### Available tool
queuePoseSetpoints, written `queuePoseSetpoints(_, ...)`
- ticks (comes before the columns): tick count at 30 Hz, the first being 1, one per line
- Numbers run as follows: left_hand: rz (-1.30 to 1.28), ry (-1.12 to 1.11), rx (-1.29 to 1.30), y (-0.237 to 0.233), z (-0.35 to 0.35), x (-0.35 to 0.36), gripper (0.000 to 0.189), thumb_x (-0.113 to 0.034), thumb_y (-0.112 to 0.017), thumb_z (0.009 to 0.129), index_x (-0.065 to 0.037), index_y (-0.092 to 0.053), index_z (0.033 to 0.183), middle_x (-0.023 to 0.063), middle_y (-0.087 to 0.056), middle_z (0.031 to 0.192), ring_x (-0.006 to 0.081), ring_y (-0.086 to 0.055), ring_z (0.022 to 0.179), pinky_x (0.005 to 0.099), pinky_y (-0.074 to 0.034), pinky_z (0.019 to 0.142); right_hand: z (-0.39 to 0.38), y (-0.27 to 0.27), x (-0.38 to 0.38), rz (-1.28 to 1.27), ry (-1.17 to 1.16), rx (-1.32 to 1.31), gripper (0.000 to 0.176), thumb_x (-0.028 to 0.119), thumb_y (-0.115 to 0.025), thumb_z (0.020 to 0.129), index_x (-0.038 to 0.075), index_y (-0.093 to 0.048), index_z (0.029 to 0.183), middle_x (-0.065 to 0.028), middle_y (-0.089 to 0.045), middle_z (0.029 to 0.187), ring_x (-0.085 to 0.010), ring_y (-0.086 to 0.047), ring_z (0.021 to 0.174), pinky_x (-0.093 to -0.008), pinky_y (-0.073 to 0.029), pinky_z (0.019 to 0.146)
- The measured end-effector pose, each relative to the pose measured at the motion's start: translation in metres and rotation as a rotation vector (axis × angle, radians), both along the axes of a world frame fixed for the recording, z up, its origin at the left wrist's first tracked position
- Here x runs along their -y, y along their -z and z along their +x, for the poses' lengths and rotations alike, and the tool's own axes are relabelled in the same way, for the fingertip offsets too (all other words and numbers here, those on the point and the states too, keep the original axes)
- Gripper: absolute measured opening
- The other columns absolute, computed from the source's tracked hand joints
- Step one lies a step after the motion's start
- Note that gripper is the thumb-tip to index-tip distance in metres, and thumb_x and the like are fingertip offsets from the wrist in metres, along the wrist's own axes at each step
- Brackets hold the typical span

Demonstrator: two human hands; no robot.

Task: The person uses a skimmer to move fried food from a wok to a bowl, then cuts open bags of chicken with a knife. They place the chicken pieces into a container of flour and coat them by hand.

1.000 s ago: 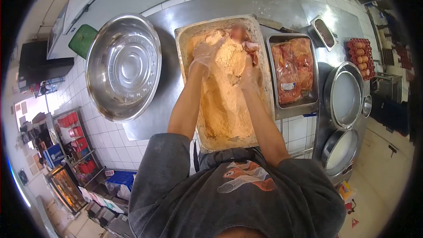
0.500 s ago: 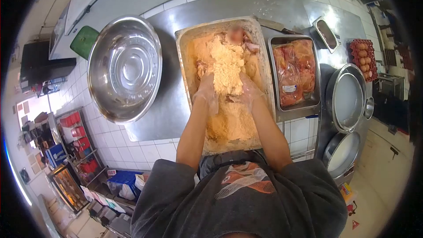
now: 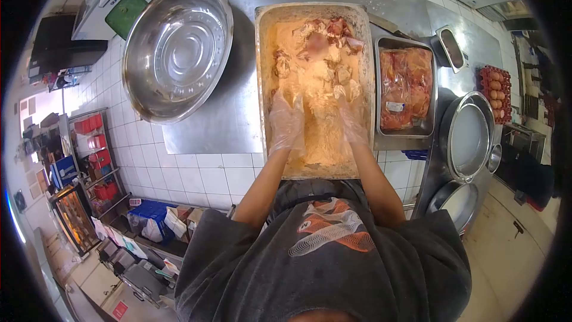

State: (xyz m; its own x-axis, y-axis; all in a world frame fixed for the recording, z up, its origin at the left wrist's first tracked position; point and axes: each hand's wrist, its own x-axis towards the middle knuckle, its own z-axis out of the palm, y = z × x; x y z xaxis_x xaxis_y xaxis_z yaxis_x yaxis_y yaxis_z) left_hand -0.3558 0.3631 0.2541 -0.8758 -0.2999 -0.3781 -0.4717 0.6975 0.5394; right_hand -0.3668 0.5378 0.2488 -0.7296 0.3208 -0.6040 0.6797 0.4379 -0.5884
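Note:
A long metal tray (image 3: 370, 83) holds orange-tinted flour (image 3: 322, 143) and raw meat pieces (image 3: 337, 27), heaped mostly at its far end and partly coated. Both hands wear clear plastic gloves and are inside the tray. My left hand (image 3: 287, 120) rests at the left side in the flour, thumb apart from the fingers, holding nothing I can see. Along the right side, my right hand (image 3: 353, 120) has its fingers spread beside a floured meat piece (image 3: 344, 74). Flour partly covers the fingertips of both hands.
A large steel basin (image 3: 185, 53) stands left of the tray. On the right are a pan of bagged meat (image 3: 406, 89), a small metal container (image 3: 450, 49), a tray of eggs (image 3: 496, 94) and bowls of whitish liquid (image 3: 471, 137). A knife (image 3: 384, 22) lies behind the meat pan.
The mound of flour lifted between my hands has dropped and spread, uncovering meat pieces. My hands have moved apart and lower into the tray. The camera view has shifted.

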Motion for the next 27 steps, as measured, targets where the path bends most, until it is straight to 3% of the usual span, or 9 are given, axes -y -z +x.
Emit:
queuePoseSetpoints(2,-0.387,0.116,-0.178,0.029,0.014,-0.017,0.080,-0.049,-0.056,0.093,0.011,-0.038,0.141,0.0343,-0.048,0.136,0.0457,-0.045,0.129,0.0502,-0.037,0.108,-0.008,-0.006,0.009,0.215,-0.041,0.050,0.050,0.038,-0.056,0.092,-0.006,-0.062,0.116,-0.0298,-0.063,0.114,-0.0397,-0.062,0.108,-0.0435,-0.049,0.092)
queuePoseSetpoints(5,-0.465,0.200,-0.195,0.041,0.024,-0.020,0.088,-0.054,-0.051,0.094,0.015,-0.029,0.143,0.0360,-0.034,0.145,0.0488,-0.034,0.136,0.0505,-0.031,0.112,0.009,0.072,0.012,0.171,0.027,-0.109,0.053,0.041,-0.059,0.091,-0.005,-0.060,0.118,-0.0314,-0.060,0.115,-0.0436,-0.059,0.109,-0.0471,-0.047,0.094)
queuePoseSetpoints(8,-0.437,0.157,-0.166,0.047,0.027,-0.024,0.086,-0.054,-0.052,0.093,0.017,-0.036,0.138,0.0368,-0.046,0.135,0.0450,-0.047,0.127,0.0490,-0.038,0.107,0.012,0.128,0.005,0.023,-0.103,0.038,0.059,0.043,-0.057,0.091,-0.004,-0.053,0.127,-0.0302,-0.058,0.121,-0.0434,-0.058,0.112,-0.0454,-0.046,0.096)
queuePoseSetpoints(10,-0.350,0.044,-0.024,0.057,0.022,-0.025,0.091,-0.059,-0.051,0.092,0.017,-0.035,0.139,0.0359,-0.044,0.137,0.0452,-0.042,0.131,0.0491,-0.037,0.108,0.013,0.094,0.000,-0.201,-0.103,0.080,0.064,0.045,-0.057,0.092,-0.003,-0.048,0.134,-0.0294,-0.055,0.127,-0.0430,-0.056,0.114,-0.0440,-0.045,0.099)
queuePoseSetpoints(14,-0.246,-0.053,0.164,0.055,0.008,-0.025,0.096,-0.066,-0.050,0.090,0.017,-0.037,0.136,0.0345,-0.050,0.132,0.0442,-0.049,0.126,0.0474,-0.040,0.105,0.022,0.071,-0.018,-0.134,-0.515,-0.250,0.067,0.048,-0.057,0.093,0.006,-0.045,0.142,-0.0206,-0.055,0.135,-0.0352,-0.054,0.122,-0.0396,-0.044,0.103)
queuePoseSetpoints(19,-0.145,0.115,0.303,0.006,0.008,-0.013,0.090,-0.066,-0.053,0.088,0.014,-0.050,0.127,0.0308,-0.060,0.121,0.0423,-0.060,0.111,0.0433,-0.046,0.097,0.008,0.006,0.012,-0.853,0.299,0.221,0.068,0.046,-0.062,0.092,0.010,-0.042,0.146,-0.0139,-0.053,0.139,-0.0273,-0.053,0.125,-0.0366,-0.043,0.105)
queuePoseSetpoints(22,0.157,0.087,0.270,0.032,0.016,0.003,0.078,-0.061,-0.057,0.089,0.009,-0.057,0.123,0.0244,-0.064,0.116,0.0362,-0.065,0.105,0.0394,-0.050,0.093,0.009,0.014,0.007,-0.840,0.267,0.354,0.071,0.040,-0.068,0.091,0.010,-0.038,0.149,-0.0082,-0.051,0.143,-0.0201,-0.052,0.126,-0.0350,-0.044,0.105)
queuePoseSetpoints(25,0.848,-0.461,0.263,0.057,0.017,-0.005,0.067,-0.055,-0.060,0.090,0.003,-0.059,0.124,0.0178,-0.068,0.112,0.0290,-0.067,0.100,0.0363,-0.053,0.090,0.016,0.066,0.013,-1.351,0.116,0.178,0.070,0.040,-0.068,0.091,0.006,-0.042,0.146,-0.0093,-0.047,0.146,-0.0194,-0.051,0.128,-0.0345,-0.042,0.107)
queuePoseSetpoints(27,1.265,-0.749,0.285,0.053,0.014,-0.009,0.063,-0.053,-0.061,0.090,-0.001,-0.060,0.126,0.0148,-0.068,0.111,0.0262,-0.067,0.098,0.0354,-0.054,0.088,0.013,0.053,0.014,-1.163,0.080,0.187,0.059,0.040,-0.068,0.090,0.005,-0.054,0.136,-0.0086,-0.057,0.134,-0.0209,-0.056,0.122,-0.0353,-0.046,0.102)
